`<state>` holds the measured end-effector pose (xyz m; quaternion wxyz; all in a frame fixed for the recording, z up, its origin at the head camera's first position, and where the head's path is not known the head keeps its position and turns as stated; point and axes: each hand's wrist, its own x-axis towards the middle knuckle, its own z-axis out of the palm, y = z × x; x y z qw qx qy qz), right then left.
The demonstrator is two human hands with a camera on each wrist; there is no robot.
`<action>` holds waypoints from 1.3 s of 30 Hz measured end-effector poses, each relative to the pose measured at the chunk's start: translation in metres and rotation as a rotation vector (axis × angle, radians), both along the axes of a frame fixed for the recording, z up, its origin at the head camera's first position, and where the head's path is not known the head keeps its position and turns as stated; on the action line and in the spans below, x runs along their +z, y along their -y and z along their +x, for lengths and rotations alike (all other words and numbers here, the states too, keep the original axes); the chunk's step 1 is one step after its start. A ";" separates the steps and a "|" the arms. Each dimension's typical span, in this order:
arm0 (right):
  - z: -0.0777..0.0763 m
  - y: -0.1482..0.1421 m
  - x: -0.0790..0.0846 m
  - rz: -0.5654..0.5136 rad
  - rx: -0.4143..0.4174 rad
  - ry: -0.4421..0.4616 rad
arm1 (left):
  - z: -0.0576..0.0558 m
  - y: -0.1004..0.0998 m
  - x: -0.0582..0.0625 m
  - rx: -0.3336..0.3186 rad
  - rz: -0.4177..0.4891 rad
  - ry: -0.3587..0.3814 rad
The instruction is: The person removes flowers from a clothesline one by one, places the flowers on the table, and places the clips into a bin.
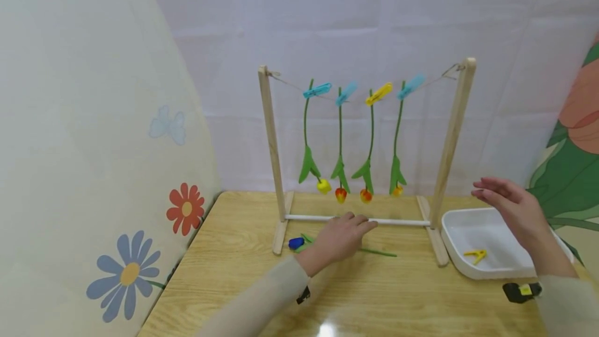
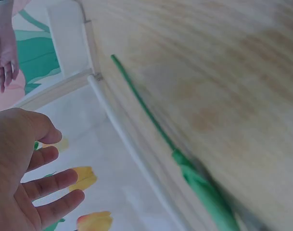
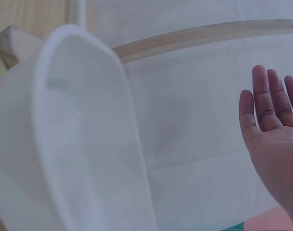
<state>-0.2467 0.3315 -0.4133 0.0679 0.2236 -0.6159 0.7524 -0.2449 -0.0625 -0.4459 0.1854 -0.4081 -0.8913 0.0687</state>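
Observation:
My left hand [image 1: 340, 238] hovers over a blue artificial tulip [image 1: 296, 243] lying on the table; in the left wrist view its fingers [image 2: 55, 185] are loosely extended, apart from the green stem [image 2: 141, 103]. My right hand [image 1: 519, 212] is raised above a white basin [image 1: 479, 274], palm turned inward and holding nothing. One yellow clothespin [image 1: 476, 255] lies in that basin. Several tulips hang heads down from a string, among them a yellow one [image 1: 323, 186] and a red-yellow one [image 1: 341, 194], pinned by blue clothespins [image 1: 317, 90] and a yellow clothespin [image 1: 379, 94].
A wooden frame [image 1: 451, 144] carries the string between two posts, with a white rod [image 1: 398, 222] joining them low down. It stands on the wooden table [image 1: 374, 300], the basin just beside its right foot. A painted wall [image 1: 93, 144] borders the table's left side.

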 end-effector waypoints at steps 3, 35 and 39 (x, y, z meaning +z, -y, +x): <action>-0.003 0.004 0.011 -0.016 0.011 -0.030 | -0.002 0.000 0.010 0.005 0.015 0.016; -0.014 0.050 0.121 -0.024 0.012 -0.114 | -0.028 -0.012 0.097 -0.012 0.389 0.108; -0.016 0.056 0.130 -0.031 0.011 -0.135 | -0.032 -0.015 0.103 -0.010 0.421 0.137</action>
